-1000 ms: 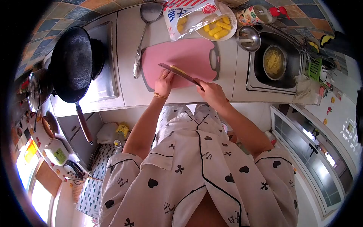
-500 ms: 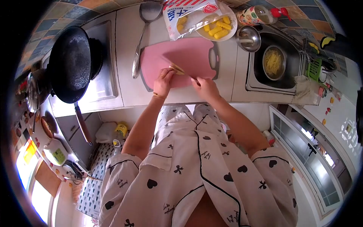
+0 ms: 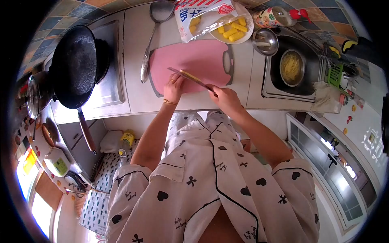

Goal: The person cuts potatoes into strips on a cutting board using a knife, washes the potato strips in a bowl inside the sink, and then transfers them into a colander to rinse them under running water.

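Head view: right hand (image 3: 225, 99) grips rigid knife (image 3: 204, 86) by handle; left hand (image 3: 173, 88) curls beside likely firm, slick food (image 3: 189, 75), hold unclear.

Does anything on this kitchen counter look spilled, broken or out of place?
Nothing looks spilled or broken. Two small oddities: the black pan's handle sticks out past the counter's front edge, where it might get bumped, and the printed bag lies partly over the dish of yellow pieces.

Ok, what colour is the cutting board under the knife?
Pink surface with grey ends on the cutting board; clearest in the current head view.
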A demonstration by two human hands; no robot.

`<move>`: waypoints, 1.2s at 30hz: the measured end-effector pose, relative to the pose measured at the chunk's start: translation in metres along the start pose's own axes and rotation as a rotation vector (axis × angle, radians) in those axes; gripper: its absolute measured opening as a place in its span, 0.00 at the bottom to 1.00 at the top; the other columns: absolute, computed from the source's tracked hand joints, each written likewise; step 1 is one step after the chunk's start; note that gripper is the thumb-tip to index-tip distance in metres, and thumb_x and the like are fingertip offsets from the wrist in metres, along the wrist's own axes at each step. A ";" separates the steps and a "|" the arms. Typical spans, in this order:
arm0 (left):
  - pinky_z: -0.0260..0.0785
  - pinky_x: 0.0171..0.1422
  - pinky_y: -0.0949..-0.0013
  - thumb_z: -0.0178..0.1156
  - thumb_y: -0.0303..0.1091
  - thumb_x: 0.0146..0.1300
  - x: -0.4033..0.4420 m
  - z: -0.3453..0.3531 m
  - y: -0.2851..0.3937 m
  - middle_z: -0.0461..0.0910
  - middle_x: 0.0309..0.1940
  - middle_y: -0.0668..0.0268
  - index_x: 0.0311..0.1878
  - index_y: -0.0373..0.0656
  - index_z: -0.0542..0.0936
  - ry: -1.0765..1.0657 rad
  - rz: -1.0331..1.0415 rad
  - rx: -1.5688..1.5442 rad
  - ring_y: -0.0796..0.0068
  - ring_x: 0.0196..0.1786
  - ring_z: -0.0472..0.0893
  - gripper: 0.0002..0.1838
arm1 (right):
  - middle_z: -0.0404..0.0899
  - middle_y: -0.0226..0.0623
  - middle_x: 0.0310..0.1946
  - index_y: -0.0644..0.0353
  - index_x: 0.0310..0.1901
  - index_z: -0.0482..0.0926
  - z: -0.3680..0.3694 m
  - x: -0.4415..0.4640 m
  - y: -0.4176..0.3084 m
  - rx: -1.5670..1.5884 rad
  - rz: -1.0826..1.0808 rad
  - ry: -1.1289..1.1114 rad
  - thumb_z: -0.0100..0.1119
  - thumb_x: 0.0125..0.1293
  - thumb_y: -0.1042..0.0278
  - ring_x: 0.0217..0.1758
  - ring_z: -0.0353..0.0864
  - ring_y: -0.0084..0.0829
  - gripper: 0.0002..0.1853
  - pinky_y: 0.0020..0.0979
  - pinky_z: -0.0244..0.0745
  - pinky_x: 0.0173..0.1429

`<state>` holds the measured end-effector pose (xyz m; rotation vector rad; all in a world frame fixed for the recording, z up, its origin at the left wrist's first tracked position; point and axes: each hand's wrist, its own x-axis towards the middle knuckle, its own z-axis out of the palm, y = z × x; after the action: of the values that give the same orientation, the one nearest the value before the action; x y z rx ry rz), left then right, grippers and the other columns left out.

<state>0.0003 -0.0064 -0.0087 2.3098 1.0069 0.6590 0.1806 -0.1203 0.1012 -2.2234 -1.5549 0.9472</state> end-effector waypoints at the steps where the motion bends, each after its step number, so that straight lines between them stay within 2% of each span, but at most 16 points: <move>1: 0.76 0.40 0.67 0.62 0.26 0.49 -0.001 0.000 -0.001 0.78 0.41 0.69 0.38 0.47 0.80 0.004 0.002 -0.002 0.66 0.45 0.78 0.11 | 0.78 0.43 0.22 0.54 0.44 0.77 0.001 0.000 0.001 -0.002 0.005 -0.003 0.53 0.62 0.63 0.25 0.79 0.45 0.11 0.44 0.74 0.31; 7: 0.76 0.41 0.66 0.62 0.25 0.48 -0.002 0.000 -0.001 0.78 0.41 0.70 0.38 0.48 0.81 0.021 0.000 -0.012 0.66 0.46 0.78 0.12 | 0.78 0.43 0.22 0.56 0.44 0.77 -0.001 -0.001 0.002 0.009 -0.005 -0.001 0.53 0.62 0.63 0.26 0.79 0.46 0.11 0.45 0.74 0.33; 14: 0.76 0.42 0.67 0.61 0.25 0.49 0.000 -0.004 0.001 0.79 0.42 0.70 0.38 0.48 0.81 0.027 0.008 0.000 0.67 0.47 0.78 0.11 | 0.78 0.45 0.21 0.57 0.35 0.77 0.031 0.014 0.012 -0.055 0.036 -0.018 0.55 0.61 0.61 0.26 0.79 0.48 0.09 0.46 0.74 0.32; 16: 0.76 0.43 0.67 0.60 0.24 0.49 0.000 -0.005 0.001 0.79 0.42 0.70 0.38 0.48 0.81 0.014 -0.005 -0.003 0.67 0.47 0.78 0.11 | 0.78 0.45 0.21 0.58 0.31 0.77 0.036 0.020 0.011 -0.052 0.027 0.014 0.55 0.60 0.60 0.26 0.79 0.48 0.10 0.46 0.74 0.32; 19: 0.76 0.43 0.67 0.59 0.23 0.50 0.000 -0.004 0.001 0.78 0.43 0.70 0.39 0.48 0.81 -0.009 -0.012 -0.027 0.67 0.48 0.78 0.12 | 0.76 0.47 0.21 0.61 0.34 0.77 0.038 0.031 0.007 -0.003 -0.014 0.028 0.54 0.63 0.60 0.27 0.77 0.50 0.12 0.45 0.71 0.33; 22: 0.76 0.43 0.67 0.58 0.23 0.50 -0.003 -0.007 0.002 0.78 0.44 0.71 0.42 0.48 0.81 -0.042 -0.014 -0.054 0.67 0.48 0.78 0.14 | 0.78 0.50 0.23 0.61 0.28 0.77 0.029 0.042 0.003 0.108 0.119 0.015 0.53 0.63 0.55 0.28 0.78 0.52 0.17 0.47 0.73 0.35; 25: 0.76 0.44 0.67 0.58 0.23 0.50 -0.007 -0.010 0.000 0.78 0.45 0.71 0.44 0.47 0.80 -0.057 -0.007 -0.059 0.68 0.48 0.78 0.16 | 0.78 0.51 0.23 0.62 0.29 0.78 0.031 0.048 0.015 0.192 0.127 0.021 0.52 0.64 0.53 0.29 0.78 0.52 0.18 0.46 0.73 0.36; 29: 0.76 0.45 0.68 0.57 0.23 0.51 -0.011 -0.016 0.002 0.78 0.46 0.71 0.45 0.47 0.80 -0.083 0.002 -0.079 0.68 0.49 0.78 0.16 | 0.79 0.49 0.25 0.60 0.36 0.80 0.019 0.040 0.014 0.206 0.088 0.045 0.52 0.65 0.55 0.30 0.80 0.50 0.16 0.43 0.74 0.36; 32: 0.75 0.47 0.68 0.56 0.24 0.51 -0.016 -0.017 -0.001 0.78 0.47 0.71 0.45 0.47 0.80 -0.094 0.049 -0.065 0.68 0.50 0.78 0.16 | 0.79 0.47 0.25 0.57 0.41 0.80 0.009 0.028 0.004 0.218 0.052 0.046 0.52 0.65 0.57 0.29 0.80 0.48 0.14 0.42 0.74 0.34; 35: 0.74 0.50 0.65 0.56 0.19 0.46 -0.015 -0.021 0.005 0.78 0.47 0.67 0.44 0.46 0.81 -0.110 0.037 -0.065 0.64 0.49 0.78 0.19 | 0.79 0.45 0.24 0.54 0.43 0.80 0.005 0.018 -0.004 0.159 0.016 0.064 0.52 0.64 0.58 0.28 0.80 0.47 0.13 0.42 0.74 0.31; 36: 0.74 0.51 0.66 0.55 0.21 0.47 -0.015 -0.020 0.005 0.78 0.47 0.68 0.44 0.46 0.80 -0.114 0.049 -0.049 0.65 0.50 0.78 0.19 | 0.79 0.45 0.24 0.53 0.43 0.80 0.004 0.016 -0.005 0.148 0.028 0.047 0.53 0.64 0.58 0.28 0.80 0.47 0.12 0.42 0.74 0.31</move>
<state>-0.0189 -0.0155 0.0061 2.3070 0.8752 0.5578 0.1776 -0.1043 0.0954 -2.1537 -1.3898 0.9777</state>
